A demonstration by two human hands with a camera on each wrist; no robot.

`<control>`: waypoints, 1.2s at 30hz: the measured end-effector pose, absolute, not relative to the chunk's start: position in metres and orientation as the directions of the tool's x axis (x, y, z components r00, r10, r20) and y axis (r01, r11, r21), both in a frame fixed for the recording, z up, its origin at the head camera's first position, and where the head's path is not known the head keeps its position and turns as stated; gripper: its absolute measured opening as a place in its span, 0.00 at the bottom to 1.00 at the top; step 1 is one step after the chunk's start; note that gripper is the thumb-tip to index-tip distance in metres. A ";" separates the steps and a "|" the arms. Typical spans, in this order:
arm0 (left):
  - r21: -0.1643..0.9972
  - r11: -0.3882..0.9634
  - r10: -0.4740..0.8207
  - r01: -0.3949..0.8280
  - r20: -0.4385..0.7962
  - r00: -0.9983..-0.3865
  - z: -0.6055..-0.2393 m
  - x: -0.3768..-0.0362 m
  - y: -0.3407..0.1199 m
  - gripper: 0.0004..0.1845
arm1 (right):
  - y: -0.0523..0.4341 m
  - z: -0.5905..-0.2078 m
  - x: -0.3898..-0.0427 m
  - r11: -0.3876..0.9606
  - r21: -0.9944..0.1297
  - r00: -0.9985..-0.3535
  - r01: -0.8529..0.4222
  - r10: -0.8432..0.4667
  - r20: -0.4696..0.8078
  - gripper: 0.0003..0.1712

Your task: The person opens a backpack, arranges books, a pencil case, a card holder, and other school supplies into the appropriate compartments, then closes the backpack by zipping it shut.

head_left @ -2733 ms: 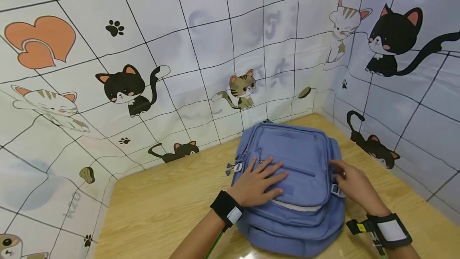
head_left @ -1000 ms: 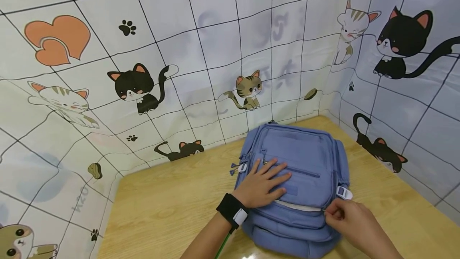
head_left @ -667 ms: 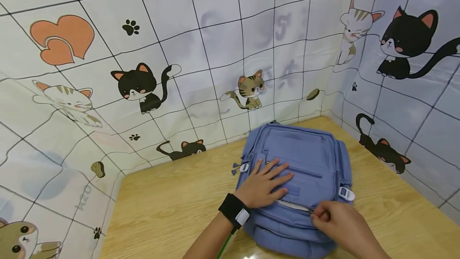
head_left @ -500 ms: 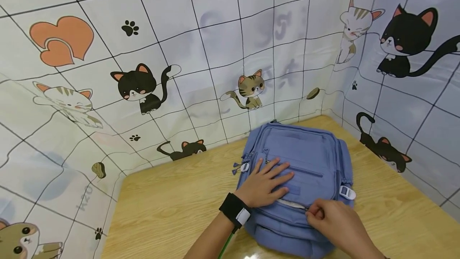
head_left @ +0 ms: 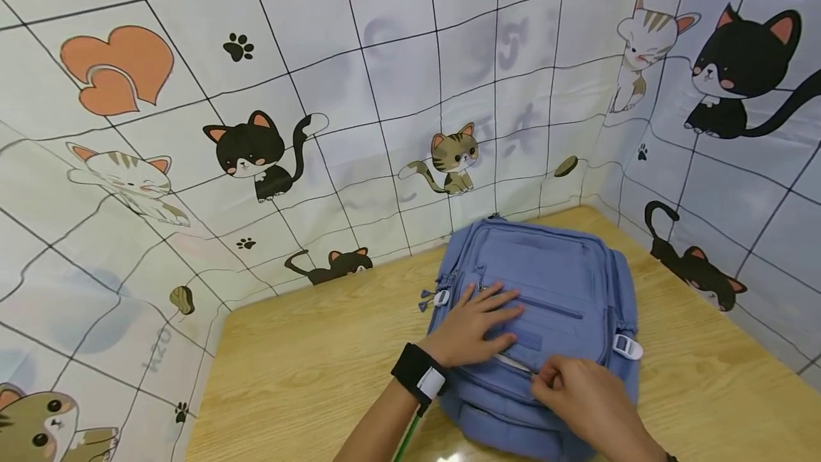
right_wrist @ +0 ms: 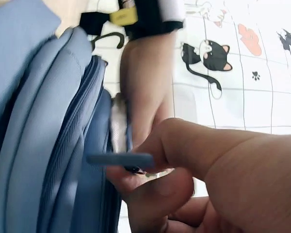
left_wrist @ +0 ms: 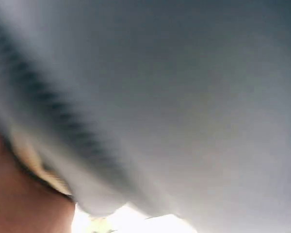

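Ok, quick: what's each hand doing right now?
Left hand: open, flat on the blue backpack.
Right hand: fingers pinching the zipper pull.

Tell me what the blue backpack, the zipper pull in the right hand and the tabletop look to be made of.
Backpack: matte woven fabric, likely nylon or canvas; ribbed weave and stitched seams show in the right wrist view.
Zipper pull: flat blue tab, seemingly rubber or fabric, pinched by the right hand.
Tabletop: light wood or wood-look laminate; visible grain, slight sheen.

backpack (head_left: 545, 284): blue | table (head_left: 308, 376): light wood | wall cloth (head_left: 385, 70): white, cat print
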State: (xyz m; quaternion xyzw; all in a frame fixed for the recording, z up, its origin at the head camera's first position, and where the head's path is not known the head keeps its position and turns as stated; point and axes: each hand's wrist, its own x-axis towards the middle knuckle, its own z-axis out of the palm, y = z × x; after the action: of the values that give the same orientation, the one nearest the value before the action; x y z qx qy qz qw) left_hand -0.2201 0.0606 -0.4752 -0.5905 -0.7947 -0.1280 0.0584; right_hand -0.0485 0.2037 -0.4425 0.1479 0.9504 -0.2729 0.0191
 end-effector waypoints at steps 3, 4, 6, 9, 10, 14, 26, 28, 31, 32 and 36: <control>0.129 0.212 0.928 0.969 0.283 -0.241 -0.459 -0.208 0.056 0.18 | 0.209 -0.441 -0.045 0.801 -0.513 -0.951 0.308 0.271 -0.148 0.14; 0.112 0.195 0.931 0.974 0.290 -0.220 -0.454 -0.201 0.056 0.16 | 0.211 -0.440 -0.044 0.803 -0.514 -0.953 0.302 0.268 -0.142 0.15; 0.065 0.162 0.942 0.985 0.287 -0.174 -0.448 -0.185 0.056 0.14 | 0.214 -0.437 -0.043 0.806 -0.518 -0.958 0.286 0.259 -0.126 0.18; -0.028 0.154 0.951 0.988 0.275 -0.141 -0.448 -0.162 0.063 0.15 | 0.220 -0.432 -0.042 0.800 -0.558 -0.975 0.218 0.206 -0.086 0.17; -0.048 0.157 0.952 0.986 0.275 -0.138 -0.450 -0.158 0.066 0.15 | 0.223 -0.431 -0.043 0.790 -0.585 -0.982 0.184 0.174 -0.074 0.16; -0.027 0.174 0.937 0.984 0.312 -0.157 -0.459 -0.155 0.073 0.10 | 0.236 -0.434 -0.045 0.663 -0.748 -0.999 0.039 0.026 -0.030 0.11; -0.107 0.177 0.922 0.978 0.365 -0.127 -0.456 -0.155 0.058 0.06 | 0.255 -0.473 -0.054 0.894 -0.341 -0.886 -0.290 -0.115 0.449 0.22; -0.211 0.192 0.927 0.958 0.360 -0.107 -0.457 -0.154 0.056 0.06 | 0.256 -0.477 -0.057 0.891 -0.343 -0.878 -0.299 -0.116 0.464 0.22; -0.344 0.205 0.933 0.916 0.351 -0.077 -0.463 -0.151 0.057 0.08 | 0.258 -0.480 -0.059 0.873 -0.361 -0.864 -0.327 -0.122 0.489 0.23; -0.371 0.209 0.934 0.905 0.350 -0.073 -0.465 -0.151 0.058 0.09 | 0.258 -0.481 -0.059 0.867 -0.366 -0.859 -0.338 -0.126 0.496 0.23; -0.365 0.238 0.923 0.900 0.375 -0.092 -0.470 -0.148 0.058 0.11 | 0.258 -0.482 -0.060 0.844 -0.396 -0.855 -0.362 -0.132 0.502 0.22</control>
State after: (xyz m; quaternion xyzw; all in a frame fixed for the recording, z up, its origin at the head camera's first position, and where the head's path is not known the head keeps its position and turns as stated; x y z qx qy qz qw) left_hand -0.1477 0.0582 -0.4700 -0.6170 -0.7385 0.0206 0.2710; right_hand -0.0601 0.2583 -0.4817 -0.1326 0.9311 -0.2459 -0.2344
